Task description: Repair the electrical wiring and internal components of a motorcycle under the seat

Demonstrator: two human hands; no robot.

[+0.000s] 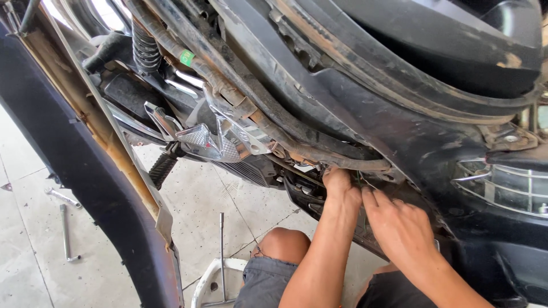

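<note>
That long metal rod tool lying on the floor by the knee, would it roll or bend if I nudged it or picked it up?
The rod tool looks like thin bare steel, so it is probably stiff rather than floppy. Its round shaft might roll on the smooth floor, though a crosspiece at its lower end would likely stop that. It seems slim, so probably light enough for one hand.

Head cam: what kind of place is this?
Likely a motorcycle repair shop floor. A scooter stands with its body panels off, long metal tools lie on the concrete floor, and both hands, left hand and right hand, reach under its frame.
</note>
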